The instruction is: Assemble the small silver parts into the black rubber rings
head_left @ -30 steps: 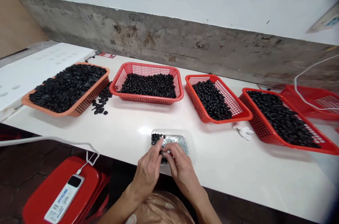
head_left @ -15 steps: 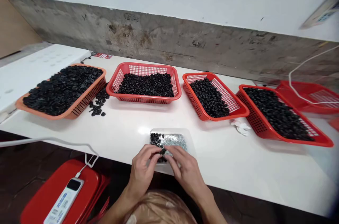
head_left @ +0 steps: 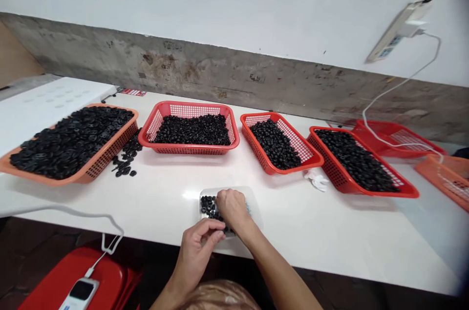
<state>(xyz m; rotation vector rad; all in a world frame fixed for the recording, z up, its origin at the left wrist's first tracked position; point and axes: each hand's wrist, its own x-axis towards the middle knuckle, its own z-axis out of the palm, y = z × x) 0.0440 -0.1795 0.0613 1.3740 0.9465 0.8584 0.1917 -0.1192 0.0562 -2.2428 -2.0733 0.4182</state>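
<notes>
On the table's near side sits a clear plastic tray (head_left: 255, 213), with small black ring-shaped parts (head_left: 208, 206) in its left side and tiny silvery pieces (head_left: 248, 208) showing at the right. My right hand (head_left: 232, 207) is over the tray, its fingers curled down among the contents; the fingertips are hidden, and so is anything they grip. At the tray's near edge, my left hand (head_left: 200, 244) keeps thumb and index finger pinched together. Something small and dark shows between those fingertips, too small to make out.
An orange basket (head_left: 134, 127) of flat black pieces stands at left, loose pieces (head_left: 126, 163) beside it. Red baskets (head_left: 188, 150) (head_left: 273, 167) (head_left: 342, 180) hold black parts. Crumpled white tissue (head_left: 318, 181) lies between two. A white cable (head_left: 377, 139) hangs at right; a power bank (head_left: 81, 293) rests on a red stool (head_left: 73, 271).
My right hand has left the left hand's fingertips and gone forward into the tray, fingers down. My left hand still pinches near the tray's front edge. The view has shifted to the right.
</notes>
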